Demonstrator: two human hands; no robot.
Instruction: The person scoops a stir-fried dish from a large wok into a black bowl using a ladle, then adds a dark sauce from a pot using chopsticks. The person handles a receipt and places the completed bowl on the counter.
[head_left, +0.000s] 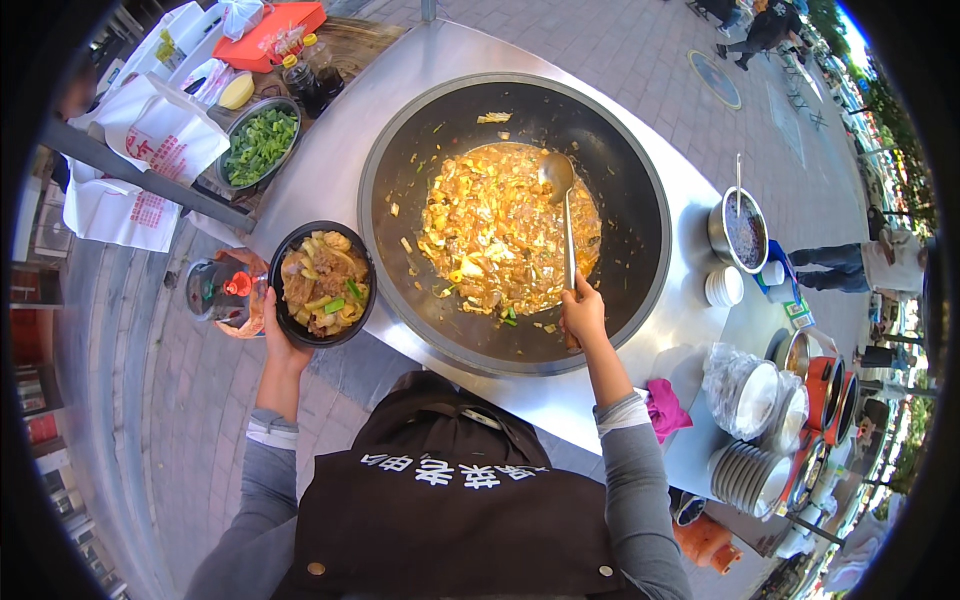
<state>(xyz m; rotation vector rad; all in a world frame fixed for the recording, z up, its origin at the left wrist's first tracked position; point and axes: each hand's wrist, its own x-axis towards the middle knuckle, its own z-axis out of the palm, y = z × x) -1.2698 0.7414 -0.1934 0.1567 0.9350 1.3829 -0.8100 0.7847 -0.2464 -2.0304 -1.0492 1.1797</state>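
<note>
My left hand (285, 330) holds a black bowl (279, 259) at the left of the large wok. The bowl is filled with stewed meat, pale vegetables and green onion pieces. My right hand (583, 309) is closed around the wooden handle end of a metal ladle (568, 240). The ladle's head rests at the upper right of the stew (495, 225), partly in the sauce. This brown stew lies in the middle of the large dark wok (630, 165), which is set into a steel counter. Bits of food cling to the wok's wall.
Chopped green onions fill a metal bowl (260, 146) at upper left, near sauce bottles (304, 84) and white bags (161, 135). Right of the wok are a steel pot (721, 232), stacked plates (750, 476) and a pink cloth (666, 411). People stand farther off.
</note>
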